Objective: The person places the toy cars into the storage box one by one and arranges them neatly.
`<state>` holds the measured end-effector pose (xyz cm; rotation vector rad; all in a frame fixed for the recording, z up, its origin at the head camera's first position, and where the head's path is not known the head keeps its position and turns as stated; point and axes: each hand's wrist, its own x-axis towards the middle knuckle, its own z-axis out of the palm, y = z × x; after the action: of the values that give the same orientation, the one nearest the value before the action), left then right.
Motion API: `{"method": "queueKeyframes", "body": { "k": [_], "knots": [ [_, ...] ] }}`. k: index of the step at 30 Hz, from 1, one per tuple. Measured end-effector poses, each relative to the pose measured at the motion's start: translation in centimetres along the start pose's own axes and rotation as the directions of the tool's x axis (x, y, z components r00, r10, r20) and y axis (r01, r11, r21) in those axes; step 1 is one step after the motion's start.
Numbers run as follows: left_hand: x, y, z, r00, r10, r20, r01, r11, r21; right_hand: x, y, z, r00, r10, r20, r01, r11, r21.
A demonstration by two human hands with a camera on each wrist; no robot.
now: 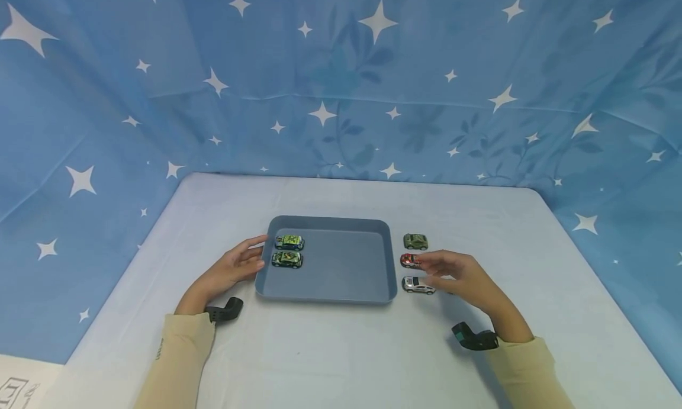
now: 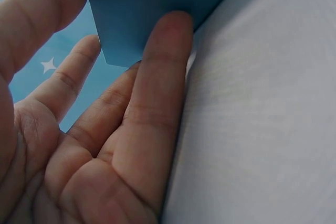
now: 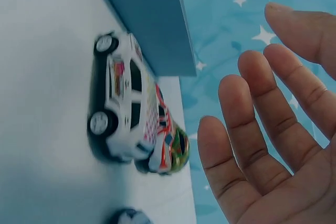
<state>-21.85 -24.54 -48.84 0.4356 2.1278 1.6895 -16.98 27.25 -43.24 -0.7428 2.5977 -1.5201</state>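
My left hand (image 1: 229,271) rests its fingertips against the left wall of a blue-grey tray (image 1: 341,299), fingers nearly straight, as the left wrist view confirms. Two green patterned toy cars (image 1: 288,259) sit one behind the other at the tray's left side. To the right of the tray, my right hand (image 1: 463,277) hovers over a short column of toy cars, holding nothing. Nearest it are a white toy car (image 3: 126,98) and a red toy car (image 3: 163,142), partly covered by the fingers in the head view. A dark green toy car (image 1: 415,241) stands behind them.
Part of another toy car (image 3: 130,216) shows at the bottom of the right wrist view, mostly cut off. A white cloth covers the table (image 1: 319,356). A blue star-patterned curtain (image 1: 341,77) hangs behind it.
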Motion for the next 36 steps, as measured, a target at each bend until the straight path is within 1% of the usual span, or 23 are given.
{"method": "queueKeyframes", "body": {
  "k": [7,18,24,27,32,36],
  "knots": [
    [-0.1,0.1,0.0,1.0,-0.001,-0.002,0.001,1.0,0.012,-0.7,0.7,-1.0,0.999,-0.027,-0.024,0.025,0.998,-0.064],
    [-0.2,0.1,0.1,1.0,-0.003,-0.001,0.003,1.0,0.006,-1.4,1.9,-2.7,0.998,0.035,-0.059,-0.043,0.99,-0.132],
    [-0.2,0.1,0.1,1.0,-0.011,0.0,0.011,1.0,0.008,-2.0,2.7,-3.4,0.994,0.086,-0.062,-0.095,0.982,-0.161],
    [-0.2,0.1,0.1,1.0,-0.012,-0.001,0.012,1.0,0.006,-2.2,2.9,-3.6,0.989,0.133,-0.058,-0.141,0.973,-0.181],
    [-0.2,0.1,0.2,1.0,-0.008,-0.003,0.008,1.0,0.004,-2.4,3.2,-3.8,0.975,0.218,-0.043,-0.222,0.955,-0.198],
    [-0.1,0.1,0.1,1.0,0.001,0.0,-0.001,1.0,0.0,-2.6,3.7,-3.8,0.973,0.228,-0.036,-0.23,0.948,-0.218]
  ]
}}
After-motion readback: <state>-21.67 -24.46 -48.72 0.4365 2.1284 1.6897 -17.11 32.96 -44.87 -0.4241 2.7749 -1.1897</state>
